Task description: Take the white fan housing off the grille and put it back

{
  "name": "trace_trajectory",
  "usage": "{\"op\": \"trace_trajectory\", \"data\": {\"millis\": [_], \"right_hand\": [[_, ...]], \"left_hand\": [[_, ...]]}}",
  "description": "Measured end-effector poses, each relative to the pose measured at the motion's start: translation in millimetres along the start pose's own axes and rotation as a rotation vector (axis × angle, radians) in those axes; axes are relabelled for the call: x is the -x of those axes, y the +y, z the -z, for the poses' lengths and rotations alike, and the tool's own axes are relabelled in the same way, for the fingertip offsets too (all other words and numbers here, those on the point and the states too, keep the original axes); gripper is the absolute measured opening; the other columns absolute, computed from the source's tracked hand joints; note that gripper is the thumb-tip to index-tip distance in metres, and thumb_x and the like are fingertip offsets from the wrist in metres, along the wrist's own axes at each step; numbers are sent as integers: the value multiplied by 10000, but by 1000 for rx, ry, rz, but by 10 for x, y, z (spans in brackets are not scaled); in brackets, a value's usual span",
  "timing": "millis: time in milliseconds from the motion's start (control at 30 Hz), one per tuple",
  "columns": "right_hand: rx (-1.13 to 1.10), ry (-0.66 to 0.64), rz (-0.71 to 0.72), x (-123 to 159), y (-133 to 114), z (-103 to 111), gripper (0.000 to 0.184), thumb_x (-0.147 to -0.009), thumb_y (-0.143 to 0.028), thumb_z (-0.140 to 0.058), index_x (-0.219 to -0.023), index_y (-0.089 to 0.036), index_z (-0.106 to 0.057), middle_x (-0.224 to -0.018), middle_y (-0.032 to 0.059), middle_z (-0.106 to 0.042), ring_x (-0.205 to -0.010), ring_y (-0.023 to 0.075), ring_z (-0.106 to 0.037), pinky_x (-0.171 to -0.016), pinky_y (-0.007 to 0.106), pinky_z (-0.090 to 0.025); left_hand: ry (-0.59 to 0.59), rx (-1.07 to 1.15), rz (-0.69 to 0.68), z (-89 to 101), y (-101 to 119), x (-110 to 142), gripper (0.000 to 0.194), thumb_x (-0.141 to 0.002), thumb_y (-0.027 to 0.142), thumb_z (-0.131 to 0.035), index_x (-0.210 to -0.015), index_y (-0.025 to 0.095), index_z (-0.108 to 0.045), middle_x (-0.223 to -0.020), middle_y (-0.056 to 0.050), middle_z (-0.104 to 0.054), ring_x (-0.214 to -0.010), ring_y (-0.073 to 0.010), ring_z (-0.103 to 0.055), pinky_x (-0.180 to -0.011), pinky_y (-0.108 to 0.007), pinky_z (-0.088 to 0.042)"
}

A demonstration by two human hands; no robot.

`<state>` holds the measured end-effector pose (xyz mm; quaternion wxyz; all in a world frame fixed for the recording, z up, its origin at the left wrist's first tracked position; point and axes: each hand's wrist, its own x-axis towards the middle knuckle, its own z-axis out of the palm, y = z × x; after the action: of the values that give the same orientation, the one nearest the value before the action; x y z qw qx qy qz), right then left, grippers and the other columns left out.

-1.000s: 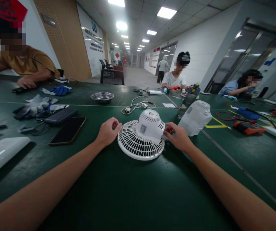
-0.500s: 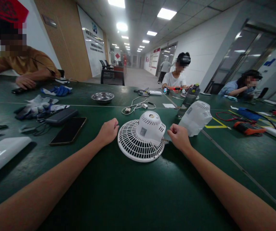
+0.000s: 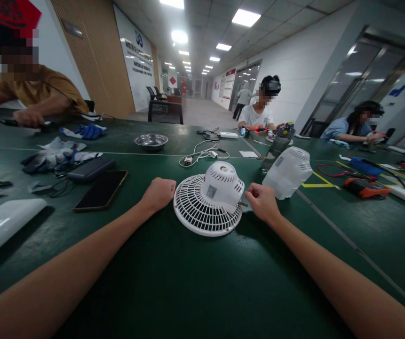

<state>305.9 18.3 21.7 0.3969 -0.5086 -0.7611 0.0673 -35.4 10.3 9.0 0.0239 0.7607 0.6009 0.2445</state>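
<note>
A white fan head [image 3: 219,193], made of a round slatted grille with a vented motor housing on top, lies grille-down on the green table. Just left of the grille's rim rests my left hand [image 3: 159,192], curled into a fist with nothing visible in it. My right hand [image 3: 261,200] is also a closed fist, beside the housing on the right, near a small brownish piece sticking out of it. No object shows in its fingers. Behind my right hand stands a white translucent plastic cover [image 3: 289,173].
At left lie a phone [image 3: 100,190], a dark power bank [image 3: 92,170], gloves [image 3: 52,155] and a white panel [image 3: 8,226]. Farther back are a metal bowl [image 3: 151,141], a white cable [image 3: 202,153] and a bottle [image 3: 276,146]. An orange multimeter [image 3: 364,187] sits right. Other people sit around the table.
My left fist has turned slightly, its knuckles now lower. My right hand and the fan head stay put. The person at left has lifted a dark object; the person at right has lowered a hand.
</note>
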Motion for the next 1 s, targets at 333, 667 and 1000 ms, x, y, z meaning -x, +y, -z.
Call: {"op": "trace_trajectory", "data": {"millis": [333, 667, 1000], "right_hand": [[179, -100, 419, 55, 11, -5, 374, -854, -222, -496, -519, -219, -329, -476, -47, -357, -449, 93, -301, -516, 262, -255], [265, 25, 1000, 164, -162, -26, 383, -889, -106, -511, -538, -201, -389, -513, -51, -385, -465, 86, -280, -468, 271, -234], [200, 12, 1103, 240, -417, -68, 373, -862, -110, -502, -530, -213, -365, -517, -52, -361, -468, 101, -277, -463, 271, -262]], "left_hand": [[50, -106, -33, -59, -109, 14, 311, -869, 201, -400, -561, 232, -368, -515, -5, -453, -496, -173, -425, -571, -311, -291], [60, -186, -10, -100, -155, -5, 306, -866, 222, -387, -561, 217, -378, -522, -4, -458, -502, -159, -416, -577, -305, -270], [82, -130, -3, -97, -154, -1, 316, -864, 221, -400, -551, 220, -353, -510, 7, -432, -489, -151, -406, -559, -302, -261]]}}
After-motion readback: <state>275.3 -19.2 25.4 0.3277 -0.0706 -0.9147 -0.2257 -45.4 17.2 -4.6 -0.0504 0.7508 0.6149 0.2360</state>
